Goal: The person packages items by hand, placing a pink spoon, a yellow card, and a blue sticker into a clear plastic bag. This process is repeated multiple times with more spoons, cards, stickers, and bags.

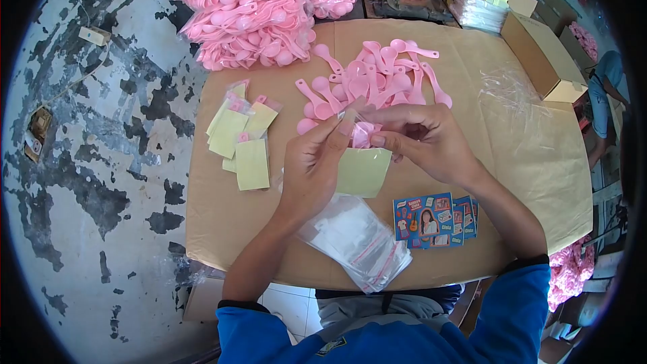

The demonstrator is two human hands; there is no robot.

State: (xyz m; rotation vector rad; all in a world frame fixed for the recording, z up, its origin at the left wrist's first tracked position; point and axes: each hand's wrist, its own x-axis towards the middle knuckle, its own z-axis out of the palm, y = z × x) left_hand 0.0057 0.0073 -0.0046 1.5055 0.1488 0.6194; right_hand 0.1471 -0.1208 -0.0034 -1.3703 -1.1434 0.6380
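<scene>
My left hand [315, 155] and my right hand [431, 136] meet at the table's middle, both pinching the top of a small clear packet. In the packet [358, 172] are a pale green card and something pink near its upper end. Just beyond the hands lies a loose pile of pink spoons [377, 77]. Several packets with green cards [252, 163] lie to the left. Below my left hand is a stack of clear plastic bags [364, 239]. Printed blue cards [428, 221] lie under my right forearm.
Large bags of pink spoons [249, 13] stand at the back left. At the right edge is an open cardboard box [542, 57], with crumpled clear plastic [509, 91] beside it. White packs [477, 8] lie behind the table [539, 175]. Another person's leg [598, 148] shows far right.
</scene>
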